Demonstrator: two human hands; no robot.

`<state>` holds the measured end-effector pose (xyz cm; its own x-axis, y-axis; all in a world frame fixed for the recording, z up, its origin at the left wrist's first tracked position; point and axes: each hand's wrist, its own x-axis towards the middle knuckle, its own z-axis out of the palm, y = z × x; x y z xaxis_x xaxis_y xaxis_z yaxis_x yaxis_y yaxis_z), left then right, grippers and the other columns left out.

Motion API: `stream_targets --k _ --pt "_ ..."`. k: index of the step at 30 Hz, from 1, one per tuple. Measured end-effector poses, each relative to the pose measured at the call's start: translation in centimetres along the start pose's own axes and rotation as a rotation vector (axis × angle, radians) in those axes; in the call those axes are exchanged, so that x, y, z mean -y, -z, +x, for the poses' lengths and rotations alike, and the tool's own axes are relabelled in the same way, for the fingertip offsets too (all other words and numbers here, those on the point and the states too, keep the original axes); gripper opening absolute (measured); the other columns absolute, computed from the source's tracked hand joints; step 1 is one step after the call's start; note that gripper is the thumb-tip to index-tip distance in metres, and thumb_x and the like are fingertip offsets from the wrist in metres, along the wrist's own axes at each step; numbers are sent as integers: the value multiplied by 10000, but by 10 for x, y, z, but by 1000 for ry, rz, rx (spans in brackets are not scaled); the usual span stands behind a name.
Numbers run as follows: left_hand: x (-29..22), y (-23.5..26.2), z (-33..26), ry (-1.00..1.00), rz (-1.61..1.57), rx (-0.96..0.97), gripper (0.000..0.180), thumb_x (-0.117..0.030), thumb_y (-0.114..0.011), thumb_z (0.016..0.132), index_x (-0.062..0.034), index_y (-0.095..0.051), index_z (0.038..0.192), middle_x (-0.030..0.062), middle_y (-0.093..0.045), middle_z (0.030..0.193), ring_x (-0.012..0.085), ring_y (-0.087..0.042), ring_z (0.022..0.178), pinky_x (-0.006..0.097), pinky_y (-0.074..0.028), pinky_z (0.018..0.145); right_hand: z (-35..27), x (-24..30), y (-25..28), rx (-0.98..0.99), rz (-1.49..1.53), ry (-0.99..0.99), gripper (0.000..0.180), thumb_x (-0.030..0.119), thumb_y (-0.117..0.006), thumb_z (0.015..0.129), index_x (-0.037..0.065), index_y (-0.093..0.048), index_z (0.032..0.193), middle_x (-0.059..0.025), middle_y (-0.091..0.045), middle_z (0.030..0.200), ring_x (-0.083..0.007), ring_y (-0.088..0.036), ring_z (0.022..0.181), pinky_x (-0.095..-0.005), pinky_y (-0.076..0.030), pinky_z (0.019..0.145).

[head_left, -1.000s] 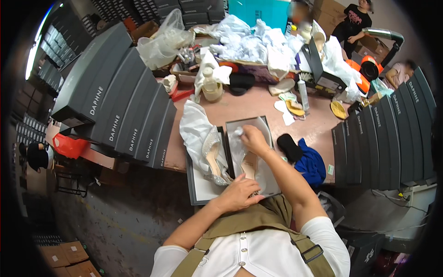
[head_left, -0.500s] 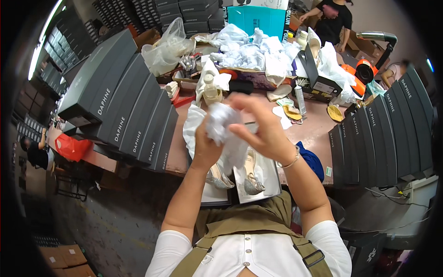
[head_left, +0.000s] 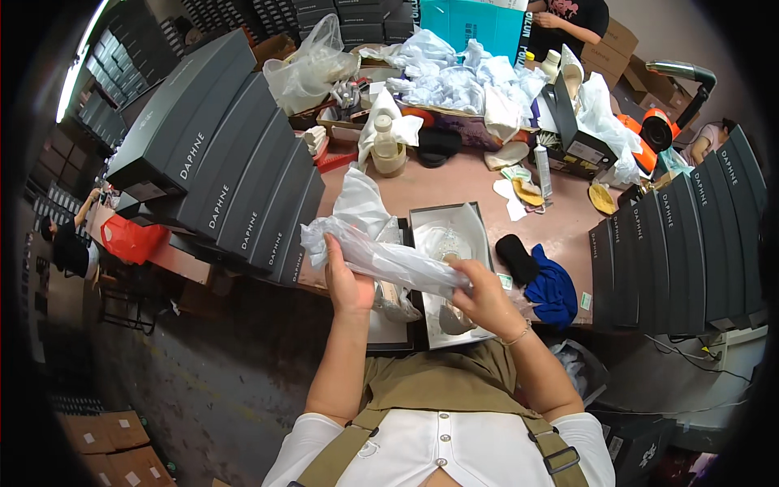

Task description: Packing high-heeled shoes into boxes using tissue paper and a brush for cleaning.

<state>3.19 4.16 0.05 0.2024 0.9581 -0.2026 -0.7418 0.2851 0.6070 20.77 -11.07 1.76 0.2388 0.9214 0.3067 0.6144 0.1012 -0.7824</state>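
Above the near edge of the brown table (head_left: 471,183), both hands hold a long roll of clear plastic wrap (head_left: 381,258) stretched between them. The left hand (head_left: 347,284) has its fingers curled and pressed together around the left end of the wrap, thumb on top. The right hand (head_left: 487,299) pinches the right end, fingers closed on the film.

Directly beneath the wrap lies an open shoe box (head_left: 454,223), grey-rimmed and lined with white tissue; a pale shoe (head_left: 450,318) sits in its near end, partly hidden by the right hand. Beside it to the left lies the box lid (head_left: 388,337), dark-edged, with crumpled white tissue paper (head_left: 361,203) spilling out of it toward the far side.

To the right of the box, a black cloth piece (head_left: 515,258) and a blue cloth (head_left: 553,290) rest on the table, touching each other. A row of closed dark grey shoe boxes (head_left: 235,191) stands stacked on the left, and another row (head_left: 682,243) lines the right edge. Farther back, a cardboard tray (head_left: 466,126) holds heaps of white tissue, and a clear plastic bag (head_left: 312,69) bulges near the left stack. A small bottle (head_left: 386,146) stands between the tray and the open box.
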Motion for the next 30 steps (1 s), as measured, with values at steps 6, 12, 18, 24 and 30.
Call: stream_targets --k 6,12,18,24,30 --pt "-34 15 15 -16 38 -65 488 -418 -518 966 -55 -488 1291 63 -599 1108 194 -609 944 376 -506 860 -37 -29 47 59 264 -583 190 -36 -510 856 -5 -584 1028 -60 -633 873 -98 -630 757 -227 -507 651" --pt "-5 -3 -21 55 262 274 545 -460 -519 955 -53 -459 1312 69 -566 1183 184 -554 1062 339 -466 909 14 21 13 168 377 -87 498 152 -701 844 12 -509 1281 -100 -582 1171 -185 -577 1044 -310 -495 850" --pt "20 -11 -61 -244 221 246 602 -413 -616 916 -17 -441 1333 76 -607 1116 147 -582 971 308 -467 882 11 23 -33 137 440 -185 138 114 -618 912 -17 -613 955 -2 -588 744 -62 -528 671 -246 -448 603" --pt "25 29 -49 108 388 174 279 -232 -543 981 17 -614 1085 51 -640 1016 102 -585 897 262 -468 832 -4 14 -29 -23 528 -275 165 137 -562 956 -18 -613 928 9 -564 721 -53 -511 651 -220 -426 586" --pt "37 -2 -62 256 176 59 283 -243 -503 997 14 -602 1063 67 -650 994 145 -625 880 279 -496 796 -22 -15 -6 -225 473 -344 186 161 -548 965 -8 -603 910 34 -529 707 -42 -474 642 -209 -403 581"
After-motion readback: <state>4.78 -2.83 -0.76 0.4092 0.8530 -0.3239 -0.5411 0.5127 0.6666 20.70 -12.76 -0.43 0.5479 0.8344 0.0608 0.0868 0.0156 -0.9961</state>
